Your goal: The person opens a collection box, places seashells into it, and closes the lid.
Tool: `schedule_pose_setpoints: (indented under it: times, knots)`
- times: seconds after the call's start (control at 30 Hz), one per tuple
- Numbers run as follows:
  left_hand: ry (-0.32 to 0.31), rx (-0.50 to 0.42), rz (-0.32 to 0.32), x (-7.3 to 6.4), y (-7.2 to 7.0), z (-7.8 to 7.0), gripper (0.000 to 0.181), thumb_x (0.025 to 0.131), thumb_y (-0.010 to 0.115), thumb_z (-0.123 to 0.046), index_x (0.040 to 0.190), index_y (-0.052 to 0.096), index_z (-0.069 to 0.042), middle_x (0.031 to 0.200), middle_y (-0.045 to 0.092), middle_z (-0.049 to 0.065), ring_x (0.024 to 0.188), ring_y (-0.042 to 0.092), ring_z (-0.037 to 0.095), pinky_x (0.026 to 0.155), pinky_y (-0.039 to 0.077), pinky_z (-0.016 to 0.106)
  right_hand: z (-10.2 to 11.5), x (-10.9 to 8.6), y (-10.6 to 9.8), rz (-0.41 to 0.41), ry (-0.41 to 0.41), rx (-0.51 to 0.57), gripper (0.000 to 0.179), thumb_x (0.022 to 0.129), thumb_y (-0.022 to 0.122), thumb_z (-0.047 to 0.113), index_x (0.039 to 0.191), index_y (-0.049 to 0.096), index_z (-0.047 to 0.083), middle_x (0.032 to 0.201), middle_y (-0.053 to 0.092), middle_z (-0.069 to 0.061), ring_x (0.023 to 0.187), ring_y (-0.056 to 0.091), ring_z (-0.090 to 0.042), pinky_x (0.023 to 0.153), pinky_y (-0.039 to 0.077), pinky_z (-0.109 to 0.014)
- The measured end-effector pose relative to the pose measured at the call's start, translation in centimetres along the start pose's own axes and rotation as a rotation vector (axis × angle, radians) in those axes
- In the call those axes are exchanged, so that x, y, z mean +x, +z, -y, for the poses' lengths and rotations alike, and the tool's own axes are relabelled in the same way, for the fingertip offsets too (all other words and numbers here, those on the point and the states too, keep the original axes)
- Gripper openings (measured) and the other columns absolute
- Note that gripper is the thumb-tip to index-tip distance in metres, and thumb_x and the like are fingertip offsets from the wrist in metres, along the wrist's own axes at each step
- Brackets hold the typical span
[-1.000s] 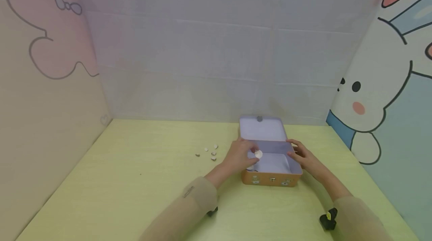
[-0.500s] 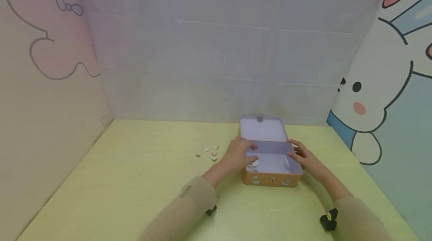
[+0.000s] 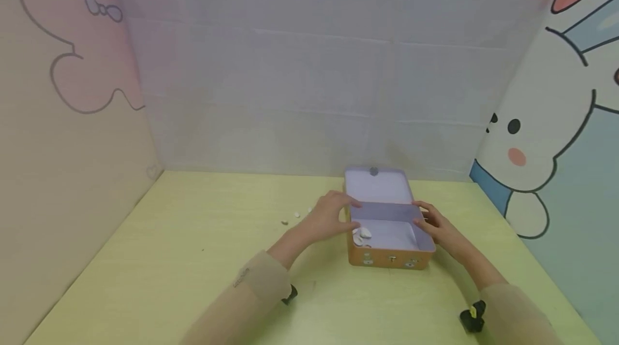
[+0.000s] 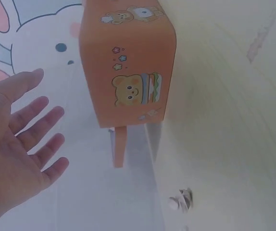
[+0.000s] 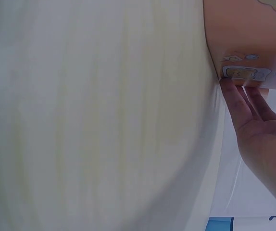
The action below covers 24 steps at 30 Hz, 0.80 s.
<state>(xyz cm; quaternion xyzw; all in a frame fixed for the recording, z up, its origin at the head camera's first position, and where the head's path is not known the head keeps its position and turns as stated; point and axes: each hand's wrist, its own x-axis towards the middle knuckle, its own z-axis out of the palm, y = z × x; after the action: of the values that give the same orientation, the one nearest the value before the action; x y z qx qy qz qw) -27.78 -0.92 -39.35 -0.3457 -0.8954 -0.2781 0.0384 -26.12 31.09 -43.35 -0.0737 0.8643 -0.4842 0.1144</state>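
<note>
An orange tin box [image 3: 391, 258] with bear prints stands on the table, its lid [image 3: 379, 186] swung back. Several small white shell-like pieces [image 3: 362, 234] lie inside at its left end. Beside the left rim hovers my left hand [image 3: 326, 220], thumb and fingers spread; the left wrist view shows the same hand [image 4: 13, 139] with a bare palm. My right hand [image 3: 440, 229] holds the box's right rim. In the right wrist view the fingertips [image 5: 228, 86] press on its outer wall. More white pieces [image 3: 284, 222] lie on the table, partly hidden behind my left hand.
A pale wall [image 3: 271, 92] closes off the table's back, and printed side panels stand left and right. A black wrist device [image 3: 473, 317] sits below my right sleeve. The light yellow tabletop [image 3: 159, 259] extends to the left.
My left hand has let go of a round white piece inside the tin box, then drawn back left past the rim. My right hand has stayed at the box's right side.
</note>
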Motion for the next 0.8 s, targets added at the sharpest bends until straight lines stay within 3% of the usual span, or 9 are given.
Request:
schedule_pose_setpoints:
  times: [0.43,0.8]
  knots:
    - [0.096,-0.017,-0.121,-2.1,-3.6,2.0,0.04,0.084,0.071,-0.026,0.119,0.062,-0.01,0.12,0.063,0.001,0.118,0.049,0.023,0.104,0.036,0.041,-0.2,0.1,0.0,-0.018,-0.004,-0.02,0.06,0.099,0.045,0.037,0.148,0.016,0.018,0.149,0.018,-0.032,0.132,0.027,-0.051,0.095,0.038,-0.065]
    - [0.116,-0.06,-0.252,-3.7,-4.3,5.5,0.035,0.082,0.073,-0.019,0.114,0.064,-0.01,0.114,0.065,0.001,0.113,0.051,0.023,0.1,0.039,0.041,-0.5,0.2,0.0,-0.013,0.004,-0.001,0.06,0.099,0.045,0.037,0.148,0.016,0.018,0.15,0.015,-0.031,0.132,0.025,-0.052,0.096,0.036,-0.066]
